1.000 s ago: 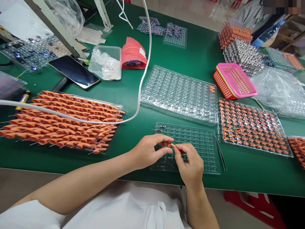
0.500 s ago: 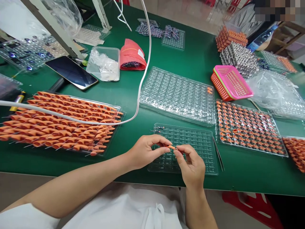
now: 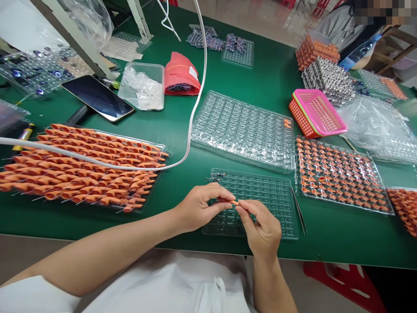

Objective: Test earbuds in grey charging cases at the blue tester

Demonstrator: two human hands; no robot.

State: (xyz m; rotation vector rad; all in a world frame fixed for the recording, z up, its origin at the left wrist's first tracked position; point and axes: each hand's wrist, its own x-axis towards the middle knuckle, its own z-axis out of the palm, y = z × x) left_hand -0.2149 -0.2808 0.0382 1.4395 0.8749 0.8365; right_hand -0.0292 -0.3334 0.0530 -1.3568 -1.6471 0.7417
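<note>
Green table (image 3: 267,82) fills most of my remote view; pale metal frame (image 3: 73,37) standing at its left; beyond far edge I see glossy floor (image 3: 260,15) catching light, small red furniture (image 3: 321,6) farther off, wooden shelf (image 3: 392,54) upper right; red stool (image 3: 345,280) below near edge, lower right

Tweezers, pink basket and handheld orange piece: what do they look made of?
Tweezers: probably polished metal, from the silvery glint. Pink basket: likely smooth moulded plastic, regularly perforated. Orange piece: perhaps plastic, by its even colour; too small to judge finish.
</note>
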